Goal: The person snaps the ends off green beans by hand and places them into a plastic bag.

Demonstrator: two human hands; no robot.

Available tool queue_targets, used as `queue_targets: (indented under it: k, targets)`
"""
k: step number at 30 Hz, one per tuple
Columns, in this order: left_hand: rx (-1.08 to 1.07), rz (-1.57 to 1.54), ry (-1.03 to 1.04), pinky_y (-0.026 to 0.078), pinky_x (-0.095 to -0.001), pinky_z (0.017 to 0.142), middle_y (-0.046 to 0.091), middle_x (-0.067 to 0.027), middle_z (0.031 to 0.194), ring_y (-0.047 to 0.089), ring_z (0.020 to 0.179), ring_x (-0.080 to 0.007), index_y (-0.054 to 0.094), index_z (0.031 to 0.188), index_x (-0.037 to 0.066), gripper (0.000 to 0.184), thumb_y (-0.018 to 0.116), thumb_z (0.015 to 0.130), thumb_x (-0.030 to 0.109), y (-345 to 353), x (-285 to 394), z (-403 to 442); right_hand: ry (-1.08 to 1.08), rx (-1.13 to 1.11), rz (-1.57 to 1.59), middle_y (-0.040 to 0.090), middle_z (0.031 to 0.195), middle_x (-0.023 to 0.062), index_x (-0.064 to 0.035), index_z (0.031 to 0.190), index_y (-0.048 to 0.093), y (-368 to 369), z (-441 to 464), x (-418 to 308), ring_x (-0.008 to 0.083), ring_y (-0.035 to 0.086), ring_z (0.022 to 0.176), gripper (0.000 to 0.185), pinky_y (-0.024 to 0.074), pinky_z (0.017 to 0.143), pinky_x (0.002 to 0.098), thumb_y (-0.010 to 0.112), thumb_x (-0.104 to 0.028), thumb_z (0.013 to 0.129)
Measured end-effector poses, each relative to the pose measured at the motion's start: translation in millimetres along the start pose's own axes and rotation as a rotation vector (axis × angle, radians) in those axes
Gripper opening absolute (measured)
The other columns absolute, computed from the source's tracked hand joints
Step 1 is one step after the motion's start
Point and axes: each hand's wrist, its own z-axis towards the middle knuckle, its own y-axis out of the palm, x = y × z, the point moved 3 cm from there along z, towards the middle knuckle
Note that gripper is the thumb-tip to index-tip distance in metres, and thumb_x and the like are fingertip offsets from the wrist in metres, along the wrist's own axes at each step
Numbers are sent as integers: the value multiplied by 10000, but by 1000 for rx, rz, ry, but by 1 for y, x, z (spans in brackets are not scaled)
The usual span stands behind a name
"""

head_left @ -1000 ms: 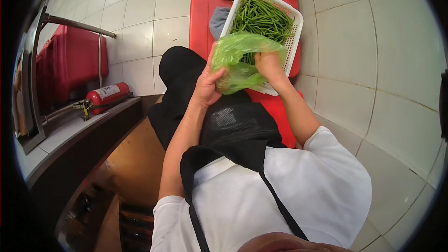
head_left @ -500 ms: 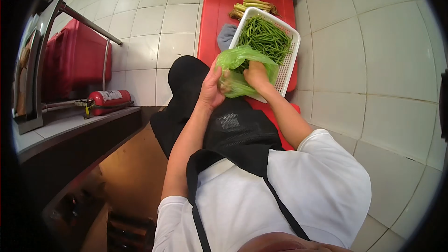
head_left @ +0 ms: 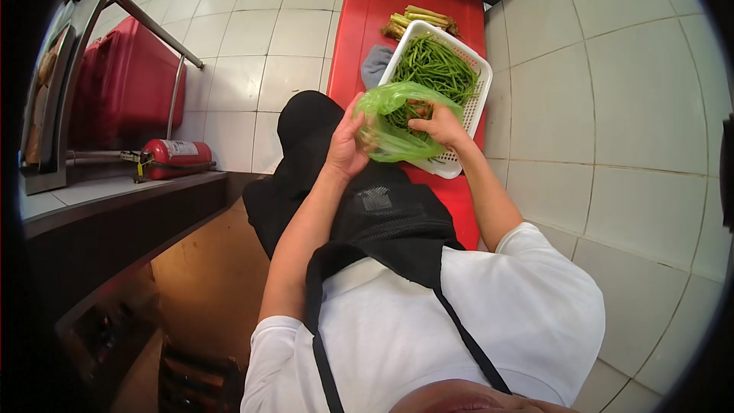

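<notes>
A thin, light-green plastic bag (head_left: 388, 141) hangs over the near end of a white plastic basket (head_left: 479, 111), its mouth held apart. My left hand (head_left: 350, 145) grips the bag's left side, with some fingers showing blurred through the plastic. Inside the mouth, my right hand (head_left: 441, 127) has its fingers curled among green beans; the bag partly covers the fingertips. More long green beans (head_left: 436, 69) fill the basket beyond the bag.
The basket stands on a red bench (head_left: 375, 0). Behind it lies a bundle of pale stalks (head_left: 420, 21), with a grey cloth (head_left: 375, 66) to its left. A tiled wall (head_left: 634, 92) borders the right. On the left are a fire extinguisher (head_left: 174, 159) and a red bin (head_left: 126, 88).
My right hand has drawn back slightly toward the right, so its fingers and the beans in the bag's mouth now show. My left hand keeps its grip on the bag.
</notes>
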Motion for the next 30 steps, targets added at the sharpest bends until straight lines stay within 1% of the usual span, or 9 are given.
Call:
queue_targets:
  k: [4,7,10,13,16,19,22,25,30]
  targets:
    - [36,-2,-5,510,-279,770,505,-59,1391,575,1127,-172,250,1533,139,608,531,999,210,2,0,0,23,-127,169,606,1187,128,7,1294,553,4,7,15,169,618,966,556,506,816,303,729,-1,767]
    - [-1,3,-31,500,-269,736,521,-51,1365,582,1083,-155,258,1530,141,598,528,1001,211,-4,1,1,82,-131,-99,621,1147,127,22,1271,558,2,9,27,161,633,929,501,508,813,290,721,-49,803]
    - [87,-4,-23,485,-250,684,542,-39,1327,585,1010,-128,261,1529,143,596,530,1001,213,9,2,-1,172,-181,97,636,1102,120,28,1242,567,6,13,36,164,646,898,412,508,828,285,672,-74,858]
    - [34,-7,-29,494,-255,702,542,-39,1329,585,1022,-130,263,1528,144,593,527,1001,211,-2,0,3,235,-140,353,660,1062,99,25,1239,594,8,20,51,151,616,921,389,474,847,279,640,-53,860]
    - [30,-17,-30,503,-277,747,531,-46,1347,581,1070,-151,265,1527,140,590,524,1001,204,-4,0,4,199,-95,370,655,1083,104,21,1255,580,6,21,47,172,613,934,395,465,868,284,629,-44,868]
    - [49,-28,-34,508,-297,792,529,-48,1346,574,1108,-164,262,1528,135,598,530,997,203,3,2,1,67,-43,152,648,1127,116,18,1280,558,2,17,32,201,618,998,433,460,909,295,585,10,848]
    - [25,-27,-33,504,-299,821,533,-42,1330,566,1125,-165,270,1524,139,592,527,993,184,2,3,1,12,-77,124,599,1279,144,26,1318,524,1,21,28,224,563,1204,500,415,1043,322,510,84,822]
    - [66,94,8,484,-316,906,513,-82,1344,551,1159,-190,272,1508,83,608,553,972,138,6,3,-4,-33,-25,67,600,1296,164,29,1322,523,-1,22,22,235,570,1215,535,427,1041,325,460,104,795]
    - [389,1309,692,434,-339,966,512,-163,1301,548,1155,-262,381,1418,-26,571,625,913,83,36,12,-27,-180,82,-149,687,1099,181,40,1201,597,-5,17,-2,259,662,1055,416,503,927,366,476,53,803]
